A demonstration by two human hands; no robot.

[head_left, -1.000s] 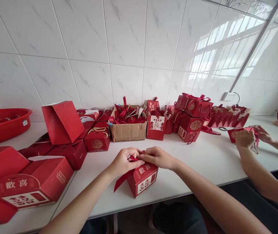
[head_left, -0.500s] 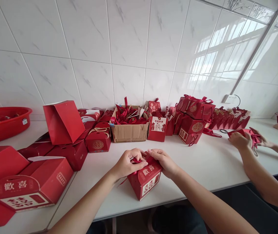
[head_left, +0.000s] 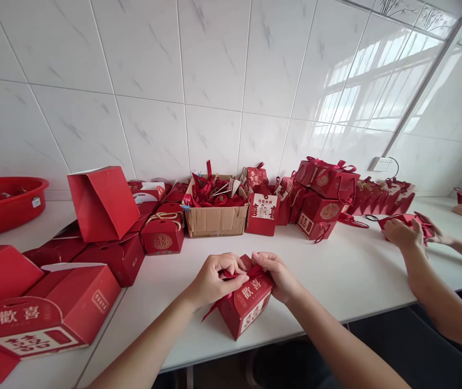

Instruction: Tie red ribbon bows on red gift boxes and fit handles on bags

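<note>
A small red gift box with white characters and a pale printed panel stands near the table's front edge. Across its top runs a dark red ribbon, one end hanging off the left side. My left hand is closed on the ribbon at the box's top left, fingers bent and pinched. On the top right, my right hand is closed too, thumb and fingers pinching the ribbon against the box. The ribbon between the hands is partly hidden by the fingers.
Behind stands a cardboard box of ribbons. Red boxes fill the left, beside a red basin. Stacked boxes stand at the back right. At the right, another person's hands hold a red item on the white table.
The box and both my hands have shifted slightly right and toward me in view. More ribbon end shows at the left. The other person's hands have moved a little on their item.
</note>
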